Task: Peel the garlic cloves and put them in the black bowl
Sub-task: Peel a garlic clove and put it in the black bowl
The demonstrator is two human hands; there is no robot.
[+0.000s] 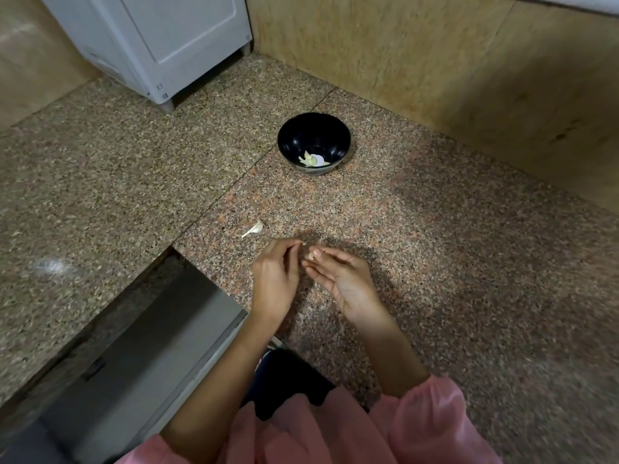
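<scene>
A small garlic clove (310, 255) is pinched at the fingertips of my right hand (345, 283), just above the granite counter. My left hand (276, 279) is right beside it, its thumb and fingertips curled and pinched together at the clove's skin. The black bowl (314, 127) stands further back on the counter, holding a few pale peeled cloves (308, 159) at its bottom. A loose piece of garlic skin (253, 229) lies on the counter to the left of my hands.
A speckled granite counter (435, 262) runs under everything. A steel sink (134, 346) drops away at the front left. A white appliance (160, 45) stands at the back left. A tan stone wall (435, 61) closes the back and right.
</scene>
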